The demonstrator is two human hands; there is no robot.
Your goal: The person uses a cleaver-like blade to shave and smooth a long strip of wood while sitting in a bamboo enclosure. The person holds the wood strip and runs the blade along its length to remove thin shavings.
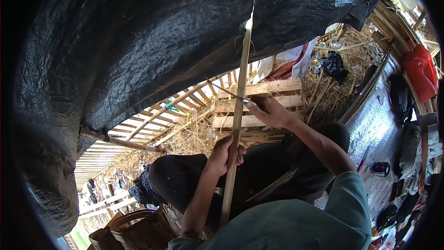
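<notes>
A long, pale bamboo strip [239, 92] runs upright through the middle of the head view, from my lap up to the black sheet. My left hand [221, 156] is wrapped round its lower part. Higher up, my right hand [270, 112] grips a knife, and its thin dark blade [224, 89] crosses the strip and points up to the left. Most of the knife's handle is hidden in the fingers. Whether the edge bites into the bamboo cannot be made out.
A black plastic sheet [180, 32] hangs across the upper left. Beyond my knees lies a wooden slatted pallet [259, 104] by heaped shavings [319, 95]. A slatted bamboo wall [148, 125] stands left, woven baskets [143, 231] lower left, a red bag [419, 73] right.
</notes>
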